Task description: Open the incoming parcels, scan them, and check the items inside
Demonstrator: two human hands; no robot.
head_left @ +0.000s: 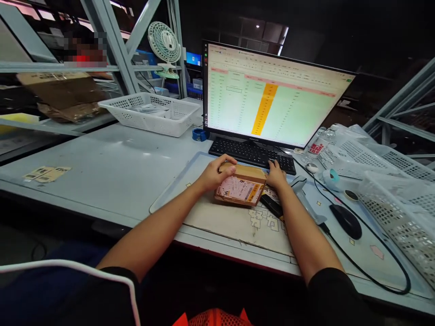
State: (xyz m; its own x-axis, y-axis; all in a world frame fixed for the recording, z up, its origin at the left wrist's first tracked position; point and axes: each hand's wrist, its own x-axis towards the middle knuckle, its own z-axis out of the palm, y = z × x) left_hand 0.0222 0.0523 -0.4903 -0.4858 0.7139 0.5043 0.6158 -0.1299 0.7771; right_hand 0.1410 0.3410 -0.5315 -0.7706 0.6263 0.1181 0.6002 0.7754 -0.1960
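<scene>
Box (pixel 242 186) lies on the tabletop (pixel 112 167), long axis from 9 to 3 o'clock: left hand (pixel 217 174) grasps its 9 o'clock end, right hand (pixel 277 176) touches the 3 o'clock end, grip unclear.

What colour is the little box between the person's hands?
Brown cardboard box, with a pinkish label on top; the head view shows it best.

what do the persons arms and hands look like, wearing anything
The left hand and right hand are bare: no gloves, and no watch, ring or band shows. The forearms are uncovered to above the elbow, where short black sleeves begin, plain with no marking visible.
</scene>
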